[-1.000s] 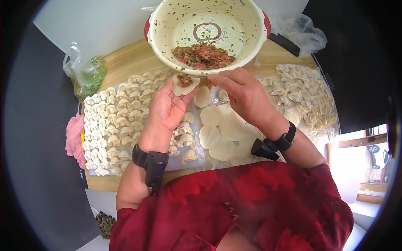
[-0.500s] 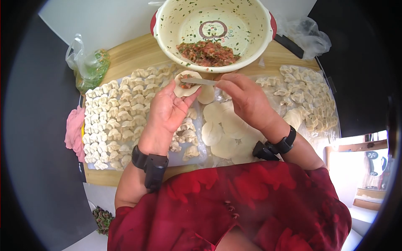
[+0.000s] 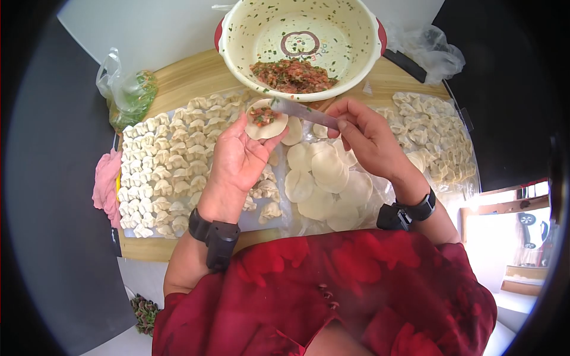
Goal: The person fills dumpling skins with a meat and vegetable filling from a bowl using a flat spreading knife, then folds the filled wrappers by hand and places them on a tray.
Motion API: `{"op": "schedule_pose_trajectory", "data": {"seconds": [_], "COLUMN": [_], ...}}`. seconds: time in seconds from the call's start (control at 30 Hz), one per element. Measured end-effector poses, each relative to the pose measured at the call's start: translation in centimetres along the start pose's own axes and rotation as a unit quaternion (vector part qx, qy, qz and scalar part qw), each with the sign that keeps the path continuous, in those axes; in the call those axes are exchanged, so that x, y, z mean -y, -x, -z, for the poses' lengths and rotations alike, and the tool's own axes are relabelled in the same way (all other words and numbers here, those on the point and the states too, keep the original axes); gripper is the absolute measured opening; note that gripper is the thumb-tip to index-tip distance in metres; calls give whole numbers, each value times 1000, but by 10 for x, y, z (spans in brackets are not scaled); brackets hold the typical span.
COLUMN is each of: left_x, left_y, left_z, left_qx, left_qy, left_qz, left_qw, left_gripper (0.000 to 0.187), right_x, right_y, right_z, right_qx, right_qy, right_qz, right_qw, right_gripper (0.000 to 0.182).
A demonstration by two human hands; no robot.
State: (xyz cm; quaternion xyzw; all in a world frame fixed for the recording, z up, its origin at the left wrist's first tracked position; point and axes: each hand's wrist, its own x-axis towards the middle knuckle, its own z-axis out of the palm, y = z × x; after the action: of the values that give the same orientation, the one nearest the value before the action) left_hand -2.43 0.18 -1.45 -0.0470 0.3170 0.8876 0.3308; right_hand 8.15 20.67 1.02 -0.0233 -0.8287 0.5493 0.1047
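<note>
My left hand (image 3: 240, 155) holds a round dumpling wrapper (image 3: 274, 130) by its lower edge, fingers beneath it. A small heap of meat filling (image 3: 262, 116) with green bits lies on the wrapper. In my right hand (image 3: 366, 137) is a flat metal spreading knife (image 3: 309, 114), pinched at its right end. Its tip is over the wrapper's upper right edge, just below the bowl rim. Behind both hands stands a large cream bowl (image 3: 350, 35) with red handles, holding more meat filling (image 3: 294, 76). Several loose wrappers (image 3: 326, 169) lie overlapping below my right hand.
Rows of folded dumplings (image 3: 160, 157) fill a board on the left; more dumplings (image 3: 433, 133) lie on a tray at right. A plastic bag of greens (image 3: 133, 98) sits at back left, a pink cloth (image 3: 107, 187) at the left edge, and a clear bag (image 3: 436, 53) at back right.
My right hand has moved right and slightly down, and the knife has lifted off the filling and turned. The filling stays on the wrapper. My left hand has barely moved.
</note>
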Motion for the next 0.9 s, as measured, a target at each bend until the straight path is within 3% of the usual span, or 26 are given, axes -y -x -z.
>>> {"op": "schedule_pose_trajectory", "data": {"seconds": [0.1,0.17,0.23,0.3,0.33,0.4,0.47,0.53,0.6,0.67,0.9], "left_x": [7,14,21,22,20,18,18,18,19,20,18], "left_y": [2,5,4,7,9,12,13,14,17,20,18], "left_z": [-1,-9,-1,0,-1,-1,1,-2,-9,-17,-11], "left_qx": [52,60,81,97,99,99,177,157,139,114,156], "left_qy": [23,22,59,95,95,95,45,31,18,-18,4], "left_qz": [14,6,24,39,36,30,37,47,59,12,20], "left_qw": [998,998,995,990,990,990,983,986,988,993,988], "left_gripper": [42,42,42,42,42,43,44,44,45,49,48], "right_x": [7,25,15,1,-2,-1,1,5,7,6,-4], "right_y": [3,7,3,-4,-4,-3,-1,1,0,-1,1], "right_z": [-8,-17,-30,-38,-39,-39,-39,-39,-35,-32,-23], "right_qx": [-3,8,0,-44,-58,-59,-62,-79,-82,-83,-41], "right_qy": [-52,124,124,215,235,229,224,143,144,143,179], "right_qz": [78,128,143,272,287,300,310,232,219,207,298], "right_qw": [996,984,982,937,927,924,922,959,962,964,937], "right_gripper": [18,20,24,24,23,22,22,23,22,22,30]}}
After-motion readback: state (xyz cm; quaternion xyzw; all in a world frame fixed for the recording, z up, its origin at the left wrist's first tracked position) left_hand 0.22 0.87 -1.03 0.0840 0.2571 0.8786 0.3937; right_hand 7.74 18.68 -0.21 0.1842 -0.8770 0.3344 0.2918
